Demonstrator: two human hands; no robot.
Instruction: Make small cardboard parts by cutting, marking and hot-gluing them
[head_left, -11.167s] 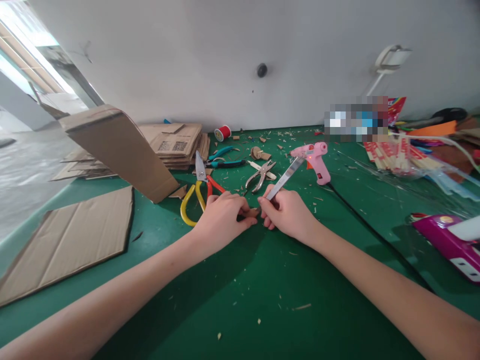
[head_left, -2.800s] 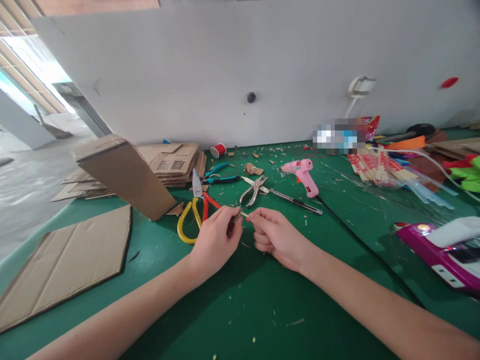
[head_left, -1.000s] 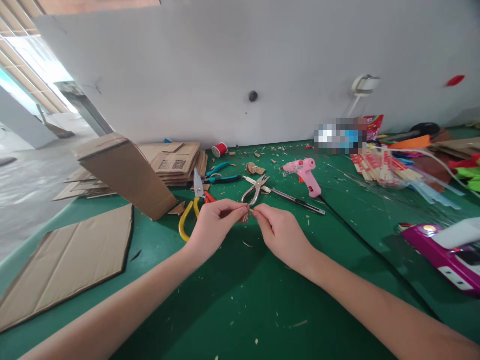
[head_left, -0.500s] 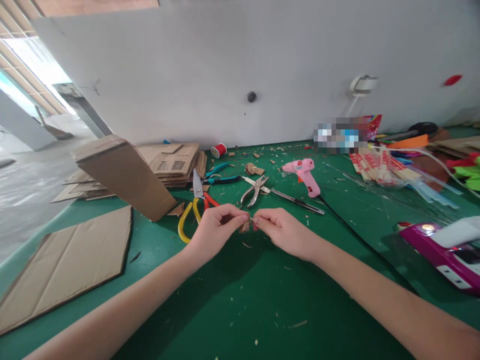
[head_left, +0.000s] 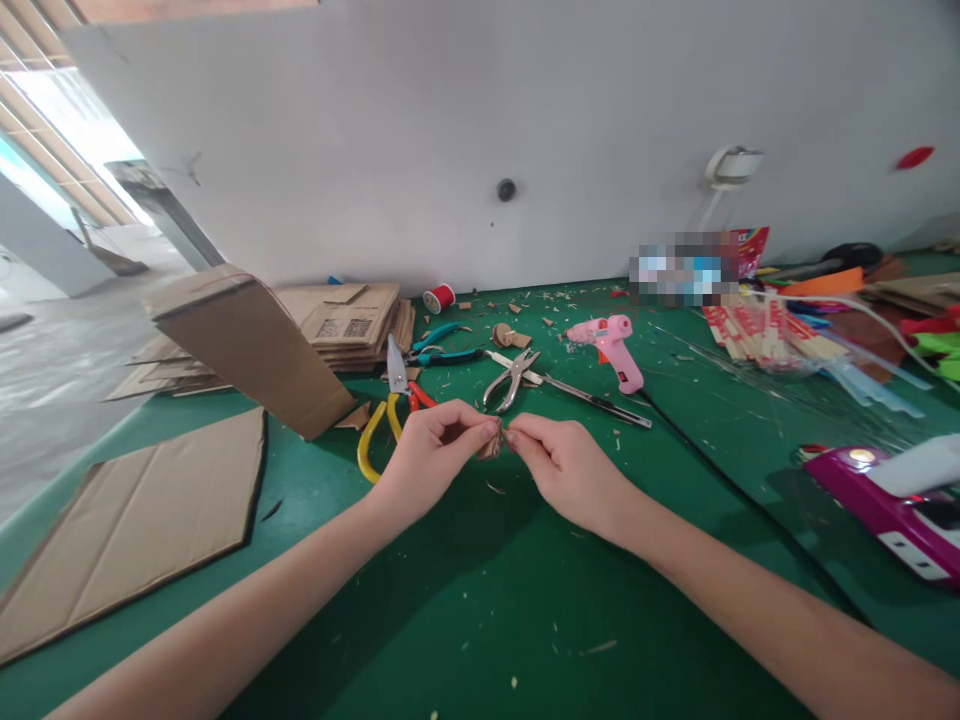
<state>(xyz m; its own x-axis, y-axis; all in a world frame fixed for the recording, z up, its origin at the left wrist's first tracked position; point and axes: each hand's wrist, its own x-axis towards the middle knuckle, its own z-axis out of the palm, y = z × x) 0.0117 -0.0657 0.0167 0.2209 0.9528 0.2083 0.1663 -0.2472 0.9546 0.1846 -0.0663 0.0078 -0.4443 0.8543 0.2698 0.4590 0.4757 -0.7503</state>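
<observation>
Between my hands, above the green table, is a small piece of brown cardboard [head_left: 490, 446]. My left hand [head_left: 435, 450] pinches it between thumb and fingers. My right hand [head_left: 564, 462] is closed in a pinch at its right edge; what lies in those fingertips is too small to make out. Just beyond the fingers lie silver pliers [head_left: 513, 380]. Scissors with yellow and red handles [head_left: 369, 440] rest beside my left hand, partly covered by it. Teal-handled pliers [head_left: 448, 357] and a utility knife [head_left: 598, 401] lie farther back.
A pink glue gun [head_left: 613, 350] stands at back right, its black cord running toward the front right. Cardboard sheets [head_left: 352, 318] and a tilted cardboard box [head_left: 255, 350] occupy the left. A red thread spool [head_left: 439, 298] is near the wall. A magenta power strip [head_left: 874, 505] sits right.
The hands stay together at the cardboard piece with only slight finger movement. My right hand has shifted very slightly, and the view has moved a little.
</observation>
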